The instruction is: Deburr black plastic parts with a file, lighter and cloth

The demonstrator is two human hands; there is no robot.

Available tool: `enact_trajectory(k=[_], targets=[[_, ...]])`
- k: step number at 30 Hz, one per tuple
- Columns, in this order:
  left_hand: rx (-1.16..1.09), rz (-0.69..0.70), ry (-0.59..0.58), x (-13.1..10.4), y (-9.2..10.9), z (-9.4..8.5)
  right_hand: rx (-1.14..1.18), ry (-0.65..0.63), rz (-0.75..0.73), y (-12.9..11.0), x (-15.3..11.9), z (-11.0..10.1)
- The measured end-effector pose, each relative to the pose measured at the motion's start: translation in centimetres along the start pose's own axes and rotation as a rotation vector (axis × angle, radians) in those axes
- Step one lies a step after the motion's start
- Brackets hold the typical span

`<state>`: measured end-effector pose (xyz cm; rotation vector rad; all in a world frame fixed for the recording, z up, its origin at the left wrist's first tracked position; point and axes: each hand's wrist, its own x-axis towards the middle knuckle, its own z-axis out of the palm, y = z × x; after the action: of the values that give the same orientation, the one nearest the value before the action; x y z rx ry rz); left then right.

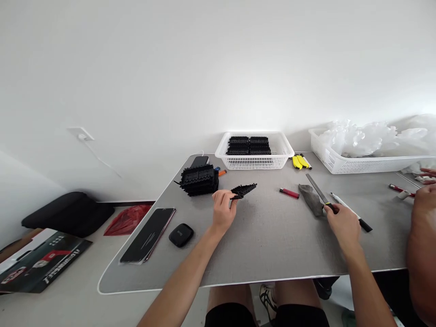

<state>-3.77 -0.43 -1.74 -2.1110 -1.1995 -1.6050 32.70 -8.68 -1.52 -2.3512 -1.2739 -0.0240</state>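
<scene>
My left hand (pixel 223 210) is closed on the near end of a flat black ridged plastic piece (pixel 244 190), tilted above the table. In my right hand (pixel 344 227) is a file (pixel 316 189), gripped by its black and yellow handle, its metal blade pointing away to the upper left. Beneath and beside the file lies a crumpled grey cloth (pixel 310 200). A black-and-white marker (pixel 350 211) rests just right of it. Left of my left hand stands a stack of similar black ridged pieces (pixel 199 180).
A white basket (pixel 255 162) holds more black pieces; another basket (pixel 335 164) carries clear plastic bags. A red lighter-like object (pixel 289 193), yellow items (pixel 299 162), a phone (pixel 148 236) and a black case (pixel 181 235) lie about. Another person's hand (pixel 425 200) is at the right.
</scene>
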Motion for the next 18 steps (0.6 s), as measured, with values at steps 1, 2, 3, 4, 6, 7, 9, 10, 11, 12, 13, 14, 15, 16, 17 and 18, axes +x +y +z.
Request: enact_trajectory(k=[1, 2, 3, 4, 6, 7, 9, 10, 11, 12, 13, 14, 15, 16, 17, 18], targets=[[0.003, 0.013, -0.008, -0.01, 0.00, 0.01, -0.014, -0.001, 0.000, 0.20, -0.21, 0.09], [0.005, 0.025, -0.013, 0.00, 0.02, -0.01, -0.027, 0.001, 0.003, 0.33, -0.37, 0.17], [0.005, 0.044, -0.015, 0.01, 0.05, -0.06, -0.041, 0.003, 0.008, 0.41, -0.49, 0.22], [0.004, 0.072, -0.017, 0.04, 0.10, -0.14, -0.056, 0.001, 0.017, 0.45, -0.57, 0.26], [0.006, 0.162, -0.018, 0.08, 0.25, -0.34, -0.088, -0.014, 0.051, 0.48, -0.63, 0.28], [0.010, 0.215, -0.017, 0.10, 0.34, -0.43, -0.101, -0.024, 0.065, 0.48, -0.63, 0.28], [0.023, 0.295, -0.019, 0.09, 0.49, -0.52, -0.115, -0.039, 0.071, 0.48, -0.61, 0.29], [0.028, 0.315, -0.027, 0.06, 0.53, -0.52, -0.116, -0.042, 0.064, 0.49, -0.60, 0.31], [0.031, 0.325, -0.044, 0.01, 0.56, -0.49, -0.115, -0.041, 0.054, 0.51, -0.59, 0.34], [0.029, 0.330, -0.067, -0.05, 0.57, -0.43, -0.114, -0.040, 0.045, 0.55, -0.58, 0.37], [0.024, 0.336, -0.093, -0.12, 0.58, -0.38, -0.117, -0.042, 0.041, 0.61, -0.56, 0.40], [0.017, 0.348, -0.111, -0.20, 0.60, -0.33, -0.122, -0.046, 0.040, 0.71, -0.53, 0.41], [0.009, 0.364, -0.126, -0.27, 0.63, -0.30, -0.129, -0.057, 0.039, 0.83, -0.50, 0.39], [0.002, 0.384, -0.135, -0.33, 0.68, -0.29, -0.135, -0.073, 0.041, 0.95, -0.45, 0.31], [-0.008, 0.405, -0.139, -0.38, 0.76, -0.31, -0.137, -0.092, 0.048, 1.06, -0.41, 0.16], [-0.023, 0.418, -0.140, -0.42, 0.87, -0.36, -0.133, -0.098, 0.055, 1.08, -0.37, -0.08]])
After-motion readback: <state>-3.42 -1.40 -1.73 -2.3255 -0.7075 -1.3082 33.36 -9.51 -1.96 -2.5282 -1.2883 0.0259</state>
